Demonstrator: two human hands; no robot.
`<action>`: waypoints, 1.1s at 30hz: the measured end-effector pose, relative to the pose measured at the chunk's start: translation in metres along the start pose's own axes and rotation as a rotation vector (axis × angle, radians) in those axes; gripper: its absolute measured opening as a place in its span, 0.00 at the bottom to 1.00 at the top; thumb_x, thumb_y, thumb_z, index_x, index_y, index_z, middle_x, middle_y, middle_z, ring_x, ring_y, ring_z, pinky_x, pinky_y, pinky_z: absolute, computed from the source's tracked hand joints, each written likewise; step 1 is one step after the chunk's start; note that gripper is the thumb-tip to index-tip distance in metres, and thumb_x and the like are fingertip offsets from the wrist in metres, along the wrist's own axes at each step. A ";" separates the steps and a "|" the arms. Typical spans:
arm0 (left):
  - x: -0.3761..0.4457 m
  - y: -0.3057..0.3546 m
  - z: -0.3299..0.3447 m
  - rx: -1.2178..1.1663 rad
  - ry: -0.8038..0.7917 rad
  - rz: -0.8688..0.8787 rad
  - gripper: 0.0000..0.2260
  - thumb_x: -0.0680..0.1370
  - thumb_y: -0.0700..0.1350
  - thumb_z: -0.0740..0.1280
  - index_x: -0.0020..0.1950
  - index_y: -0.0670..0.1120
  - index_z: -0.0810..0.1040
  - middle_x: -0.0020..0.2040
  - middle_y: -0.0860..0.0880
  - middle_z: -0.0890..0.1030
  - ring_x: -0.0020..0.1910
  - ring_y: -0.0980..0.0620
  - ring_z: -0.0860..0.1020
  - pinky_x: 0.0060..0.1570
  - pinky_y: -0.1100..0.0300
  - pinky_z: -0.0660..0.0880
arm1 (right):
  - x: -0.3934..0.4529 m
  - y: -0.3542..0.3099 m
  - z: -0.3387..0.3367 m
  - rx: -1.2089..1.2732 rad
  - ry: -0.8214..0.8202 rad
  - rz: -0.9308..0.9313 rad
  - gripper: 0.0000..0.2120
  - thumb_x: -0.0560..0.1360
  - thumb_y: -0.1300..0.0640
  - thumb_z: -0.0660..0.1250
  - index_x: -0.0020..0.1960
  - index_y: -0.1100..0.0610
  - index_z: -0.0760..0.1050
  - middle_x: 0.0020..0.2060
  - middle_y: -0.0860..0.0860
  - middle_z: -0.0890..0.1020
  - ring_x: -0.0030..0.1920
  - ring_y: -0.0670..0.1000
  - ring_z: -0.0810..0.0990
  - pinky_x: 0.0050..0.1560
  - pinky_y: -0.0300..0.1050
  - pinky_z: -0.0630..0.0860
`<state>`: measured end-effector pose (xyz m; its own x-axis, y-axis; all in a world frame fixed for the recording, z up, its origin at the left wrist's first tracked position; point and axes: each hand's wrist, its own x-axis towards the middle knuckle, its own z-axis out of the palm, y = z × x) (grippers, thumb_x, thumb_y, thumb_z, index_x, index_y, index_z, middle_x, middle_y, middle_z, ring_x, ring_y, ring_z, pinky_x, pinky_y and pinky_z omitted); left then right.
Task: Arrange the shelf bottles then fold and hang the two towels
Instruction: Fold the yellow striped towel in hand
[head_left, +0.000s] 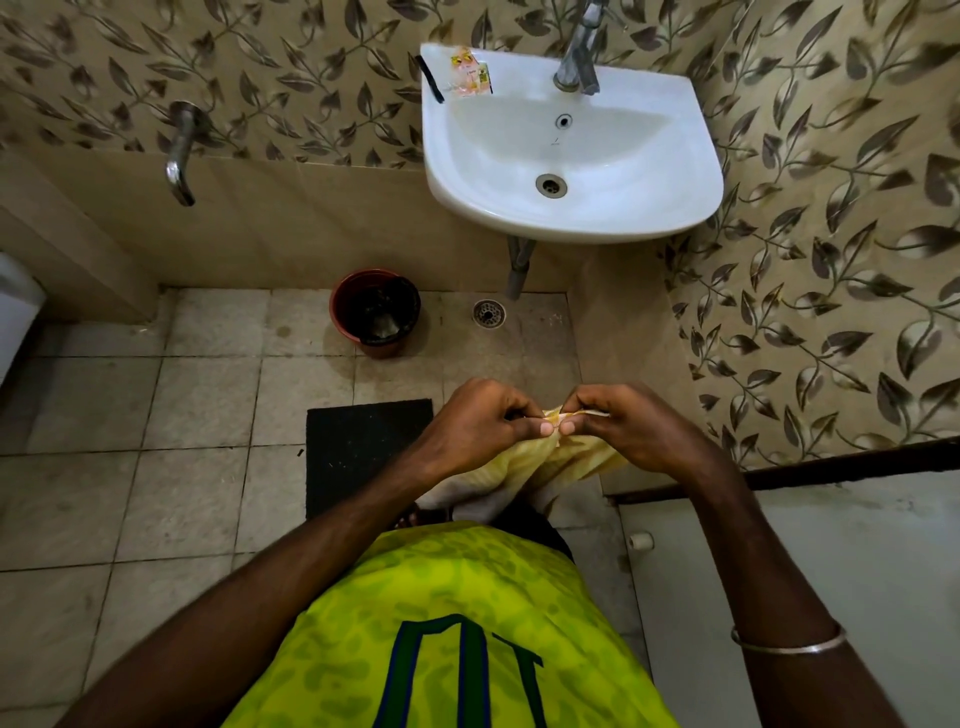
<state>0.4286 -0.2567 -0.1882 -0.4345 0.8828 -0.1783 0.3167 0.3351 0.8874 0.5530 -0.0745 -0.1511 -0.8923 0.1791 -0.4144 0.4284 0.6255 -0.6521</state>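
Both hands, left hand (480, 423) and right hand (631, 423), pinch a yellow towel (566, 460); its lower part hangs hidden behind them.

My hands (483, 421) cover most of the yellow towel (566, 460); its lower end drops behind my shirt (457, 623), out of sight.

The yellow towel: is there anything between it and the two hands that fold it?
No. Both the left hand and the right hand already pinch the yellow towel's upper edge between thumb and fingers, so nothing visible stands between. Where it will hang is out of view.
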 end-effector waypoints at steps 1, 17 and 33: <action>0.000 -0.001 -0.001 0.002 0.004 -0.009 0.08 0.75 0.50 0.73 0.50 0.48 0.86 0.43 0.54 0.86 0.41 0.60 0.82 0.41 0.58 0.79 | 0.000 0.002 -0.003 0.002 0.017 0.010 0.02 0.77 0.53 0.72 0.48 0.49 0.82 0.43 0.47 0.84 0.45 0.48 0.82 0.47 0.53 0.78; 0.003 0.002 0.003 0.026 0.006 -0.021 0.08 0.76 0.50 0.73 0.51 0.48 0.86 0.46 0.54 0.86 0.42 0.63 0.81 0.39 0.69 0.72 | -0.012 0.033 -0.028 -0.007 0.194 0.111 0.03 0.78 0.54 0.70 0.49 0.51 0.83 0.44 0.45 0.85 0.48 0.44 0.81 0.44 0.39 0.75; -0.002 0.009 0.006 -0.050 -0.009 0.038 0.05 0.76 0.45 0.73 0.50 0.47 0.87 0.44 0.53 0.86 0.44 0.60 0.83 0.46 0.60 0.81 | -0.010 0.011 0.014 0.210 0.005 -0.067 0.04 0.77 0.56 0.73 0.51 0.53 0.84 0.45 0.50 0.86 0.50 0.52 0.84 0.54 0.58 0.79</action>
<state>0.4376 -0.2538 -0.1827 -0.4153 0.8976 -0.1475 0.2904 0.2845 0.9136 0.5686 -0.0799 -0.1632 -0.9204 0.1466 -0.3624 0.3875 0.4644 -0.7963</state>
